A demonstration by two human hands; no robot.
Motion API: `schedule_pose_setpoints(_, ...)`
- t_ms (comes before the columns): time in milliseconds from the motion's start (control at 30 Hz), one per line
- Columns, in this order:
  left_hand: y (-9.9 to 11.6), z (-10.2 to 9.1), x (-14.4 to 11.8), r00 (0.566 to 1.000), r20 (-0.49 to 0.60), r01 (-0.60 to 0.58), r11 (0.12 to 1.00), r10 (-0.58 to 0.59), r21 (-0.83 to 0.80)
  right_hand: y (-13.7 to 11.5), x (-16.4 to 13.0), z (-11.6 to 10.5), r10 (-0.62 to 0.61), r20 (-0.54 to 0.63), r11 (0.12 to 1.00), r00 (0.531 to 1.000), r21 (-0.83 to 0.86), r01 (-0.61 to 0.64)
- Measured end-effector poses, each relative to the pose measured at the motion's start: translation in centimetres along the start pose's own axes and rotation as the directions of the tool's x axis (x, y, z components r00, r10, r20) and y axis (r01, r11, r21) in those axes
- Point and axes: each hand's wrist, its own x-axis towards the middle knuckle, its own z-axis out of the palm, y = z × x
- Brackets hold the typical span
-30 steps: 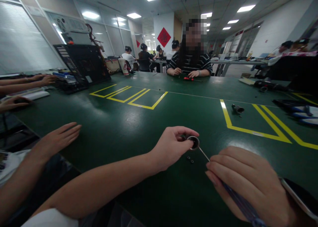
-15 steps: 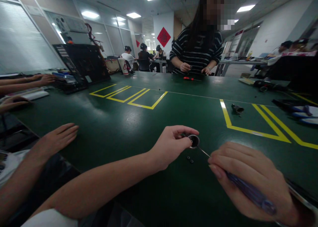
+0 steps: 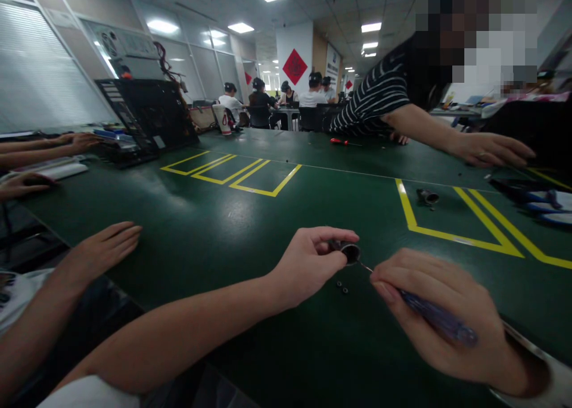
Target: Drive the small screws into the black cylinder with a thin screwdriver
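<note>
perhaps two screws (image 3: 342,287), one cylinder (image 3: 348,252)

The left hand (image 3: 308,265) covers most of the small round part (image 3: 350,252) it pinches. The screwdriver (image 3: 435,320) tip cannot be made out. Two specks (image 3: 342,287) just below the grip are too small to identify.

The left hand (image 3: 308,265) reaches in from the near left on a long bare forearm, fingers (image 3: 335,236) curled into a pinch. The right hand (image 3: 442,318) lies near right, knuckles up, fingers closed in a pen-like grip.
</note>
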Motion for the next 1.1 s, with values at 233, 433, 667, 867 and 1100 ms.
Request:
schedule_pose_setpoints(233, 0.0, -0.1, 0.0, 0.999, -0.046, -0.006, 0.999, 0.004, -0.047, 0.8, -0.2, 0.2, 0.193, -0.103, 0.973, 0.976, 0.147, -0.177)
schedule_pose_setpoints(433, 0.0, 0.0, 0.1, 1.000, -0.027, -0.003, 0.998, 0.001, -0.063, 2.5, -0.2, 1.3, 0.616, -0.128, 0.638, 0.777, 0.659, -0.398)
schedule_pose_setpoints(667, 0.3, 0.0, 0.2, 0.997, -0.073, 0.031, 0.995, -0.038, -0.091, 3.0, 0.1, 1.8, 0.733, -0.060, 0.449, 0.677, 0.790, -0.417)
schedule_pose_setpoints(867, 0.1, 0.0, 0.3, 0.998, -0.064, 0.018, 0.994, -0.025, -0.111, 2.0, -0.6, 0.9, 0.491, -0.221, 0.822, 0.842, 0.438, -0.364)
schedule_pose_setpoints(1100, -0.3, 0.1, 0.3, 0.996, -0.087, 0.015, 0.994, -0.025, -0.110, 0.1, 0.1, 0.1, 0.072, -0.114, 0.997, 0.991, -0.017, -0.074)
